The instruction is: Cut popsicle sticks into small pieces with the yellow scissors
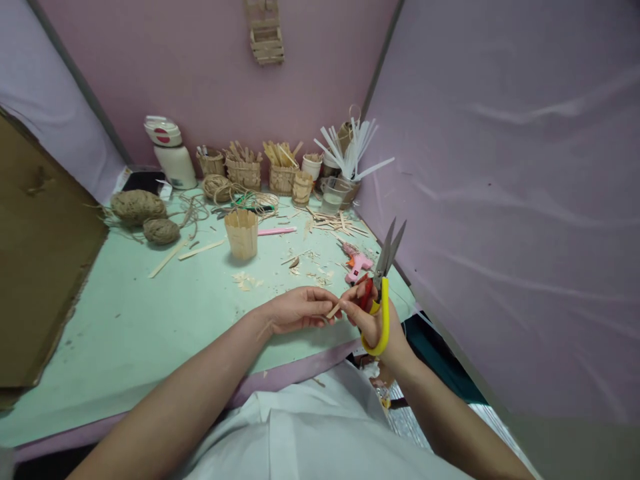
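A short flat wooden stick (333,311) is pinched in my left hand (303,309) above the table's front edge. My right hand (373,320) has scissors (385,260) with yellow and red handles hooked on it, their blades slightly apart and pointing up and away. The thumb and a finger of that hand also touch the stick's far end. Beyond my hands stands a small cup of wooden slats (242,235). Wood shavings (247,281) lie in front of it, and a pink glue gun (358,265) rests past the scissors.
At the back are twine balls (138,207), a white bottle (173,157), small baskets of sticks (243,172) and a clear cup (335,195) near white glue sticks (354,148). Loose sticks (340,223) are scattered rightward. Cardboard (45,267) stands left; a purple sheet (500,200) hangs right.
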Available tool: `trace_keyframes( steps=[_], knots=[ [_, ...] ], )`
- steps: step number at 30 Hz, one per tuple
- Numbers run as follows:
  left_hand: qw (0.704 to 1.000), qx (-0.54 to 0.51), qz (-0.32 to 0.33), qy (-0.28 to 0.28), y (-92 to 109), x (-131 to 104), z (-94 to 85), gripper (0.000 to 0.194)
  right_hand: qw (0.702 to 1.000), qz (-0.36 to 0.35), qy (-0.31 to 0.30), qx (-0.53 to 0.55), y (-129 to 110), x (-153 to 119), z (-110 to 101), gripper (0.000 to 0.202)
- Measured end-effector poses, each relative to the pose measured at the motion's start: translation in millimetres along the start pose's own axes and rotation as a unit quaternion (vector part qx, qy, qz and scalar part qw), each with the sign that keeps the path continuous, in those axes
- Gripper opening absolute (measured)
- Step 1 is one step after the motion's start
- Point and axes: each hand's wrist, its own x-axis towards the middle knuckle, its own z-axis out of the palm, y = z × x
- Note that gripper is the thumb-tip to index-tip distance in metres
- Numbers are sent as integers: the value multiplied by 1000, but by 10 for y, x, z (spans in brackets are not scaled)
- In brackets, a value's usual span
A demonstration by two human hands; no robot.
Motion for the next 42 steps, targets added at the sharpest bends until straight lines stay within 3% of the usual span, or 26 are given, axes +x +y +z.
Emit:
trace_keyframes(
  steps=[4, 7, 10, 12, 16, 23, 35, 42],
  knots=[
    [982, 135, 73, 114, -5, 29, 87, 27, 995, 11, 51, -87, -27, 31, -1, 32],
    [965, 176, 100, 165, -21, 53, 129, 23, 989, 44, 53, -130, 9, 31, 0, 29],
    [955, 151, 134, 216, -20, 77, 120, 22, 986, 79, 30, -144, 64, -22, -26, 30],
    [949, 127, 159, 240, -11, 91, 102, 21, 981, 103, -22, -161, 73, -84, -46, 32],
    [945, 99, 174, 257, 2, 105, 87, 20, 964, 133, -91, -212, 33, -194, -38, 33],
    [941, 86, 185, 270, 23, 105, 117, 19, 952, 137, -110, -249, 36, -221, 35, 33],
    [938, 86, 184, 279, 27, 99, 118, 21, 960, 143, -114, -214, 35, -257, 67, 39],
    [935, 94, 177, 294, 31, 69, 86, 26, 955, 196, -140, -171, -30, -285, 51, 43]
  ],
)
